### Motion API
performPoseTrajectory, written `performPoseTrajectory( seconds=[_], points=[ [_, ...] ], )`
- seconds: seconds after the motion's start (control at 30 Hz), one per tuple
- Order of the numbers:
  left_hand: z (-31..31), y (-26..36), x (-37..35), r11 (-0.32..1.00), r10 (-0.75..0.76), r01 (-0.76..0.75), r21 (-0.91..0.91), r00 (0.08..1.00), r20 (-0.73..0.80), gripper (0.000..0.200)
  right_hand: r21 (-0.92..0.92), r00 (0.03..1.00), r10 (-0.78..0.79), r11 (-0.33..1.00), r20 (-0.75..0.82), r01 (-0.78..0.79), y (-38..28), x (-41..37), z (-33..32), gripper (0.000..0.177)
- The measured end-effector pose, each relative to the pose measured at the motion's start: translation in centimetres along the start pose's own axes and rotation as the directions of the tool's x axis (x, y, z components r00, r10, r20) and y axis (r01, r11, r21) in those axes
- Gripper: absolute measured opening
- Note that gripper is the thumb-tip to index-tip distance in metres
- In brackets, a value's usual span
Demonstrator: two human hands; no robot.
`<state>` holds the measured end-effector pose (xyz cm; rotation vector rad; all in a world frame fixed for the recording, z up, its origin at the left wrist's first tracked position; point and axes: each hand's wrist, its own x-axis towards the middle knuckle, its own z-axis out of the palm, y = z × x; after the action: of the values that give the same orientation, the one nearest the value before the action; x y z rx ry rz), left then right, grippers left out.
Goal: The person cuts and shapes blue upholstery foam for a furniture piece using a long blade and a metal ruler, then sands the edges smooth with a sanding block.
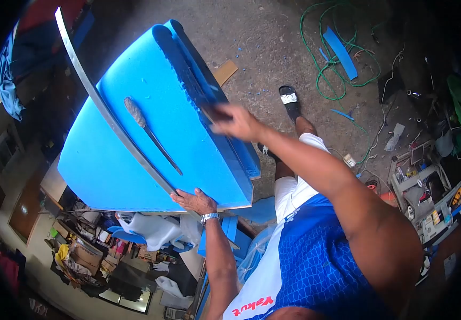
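A large bright blue foam block [108, 170] with a rounded far end lies in front of me. My left hand [194, 201], with a watch on its wrist, rests fairly flat on its near edge, over the lower end of a long thin metal strip [97, 98]. The strip runs across the block's top and past its far side. At the rough, crumbly right edge of the block is my right hand [237, 122], its fingers smeared by motion beside a dark blurred shape. Between both hands and the far end lies a thin dark blade [161, 146] with a wrapped handle [133, 111].
A green hose or cord [318, 88] coils on the concrete floor around a blue offcut [340, 53]. Tools crowd a rack [422, 197] at the right. Cluttered boxes and cloths [89, 256] stand at the lower left. A brown board piece [225, 72] lies behind the block.
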<state>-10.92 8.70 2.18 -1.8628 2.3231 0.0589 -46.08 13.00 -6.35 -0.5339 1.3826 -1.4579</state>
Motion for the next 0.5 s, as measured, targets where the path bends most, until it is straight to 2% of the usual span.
performPoseTrajectory(
  seconds=[0.03, 0.1, 0.13, 0.17, 0.2, 0.23, 0.3, 0.37, 0.4, 0.43, 0.47, 0.5],
  points=[
    [-0.2, 0.1, 0.1, 1.000, -0.006, 0.006, 0.003, 1.000, -0.007, 0.103, -0.033, 0.999, 0.028, 0.999, 0.043, -0.027, -0.8, -2.8, 0.1, 0.073],
    [0.0, 0.5, 0.2, 1.000, -0.017, 0.017, 0.005, 1.000, -0.024, 0.108, 0.066, 1.000, -0.007, 0.998, -0.020, 0.008, -0.5, -1.1, -0.6, 0.075],
    [-0.1, 0.2, -0.1, 1.000, -0.013, 0.013, 0.003, 1.000, -0.019, 0.108, 0.117, 0.999, -0.015, 0.993, -0.050, 0.021, -1.8, 0.4, -1.3, 0.076],
    [-0.1, -0.1, -0.1, 1.000, -0.008, 0.008, 0.004, 1.000, -0.016, 0.108, 0.123, 0.988, -0.022, 0.992, -0.150, 0.041, -4.0, 4.0, -2.0, 0.078],
    [0.1, -0.2, 0.1, 1.000, -0.004, 0.004, 0.002, 1.000, -0.017, 0.108, 0.111, 0.997, 0.041, 0.993, -0.064, -0.034, -5.4, 8.2, -3.2, 0.079],
    [0.0, 0.1, 0.1, 1.000, -0.017, 0.017, 0.005, 1.000, -0.005, 0.107, 0.094, 0.994, 0.027, 0.995, -0.102, -0.017, -7.2, 11.7, -3.6, 0.079],
    [-0.5, 0.8, 0.0, 0.999, -0.043, 0.043, 0.004, 0.999, 0.018, 0.105, 0.006, 0.986, -0.021, 1.000, -0.165, 0.022, -7.0, 12.7, -3.0, 0.081],
    [-0.3, 0.6, 0.1, 1.000, -0.022, 0.022, 0.017, 1.000, 0.022, 0.098, -0.149, 0.974, -0.112, 0.985, -0.199, 0.083, -4.2, 11.1, -0.8, 0.084],
    [-0.3, 0.4, -0.1, 1.000, -0.015, 0.014, 0.027, 1.000, 0.026, 0.095, 0.035, 0.996, -0.059, 0.998, -0.059, 0.061, -3.7, 6.7, -0.4, 0.088],
    [-0.2, 0.0, -0.2, 1.000, -0.002, 0.002, 0.028, 1.000, 0.019, 0.094, -0.059, 0.991, -0.046, 0.997, -0.125, 0.039, -3.2, 1.6, 0.9, 0.087],
    [0.4, -0.2, -0.1, 1.000, 0.011, -0.012, 0.026, 1.000, 0.008, 0.094, -0.172, 0.997, -0.048, 0.984, -0.056, 0.037, 0.6, -2.6, 2.0, 0.087],
    [0.3, -0.6, -0.1, 0.999, 0.029, -0.029, 0.033, 1.000, 0.002, 0.093, -0.114, 0.999, 0.022, 0.993, 0.040, -0.017, 0.3, -6.1, 1.7, 0.086]
  ],
)
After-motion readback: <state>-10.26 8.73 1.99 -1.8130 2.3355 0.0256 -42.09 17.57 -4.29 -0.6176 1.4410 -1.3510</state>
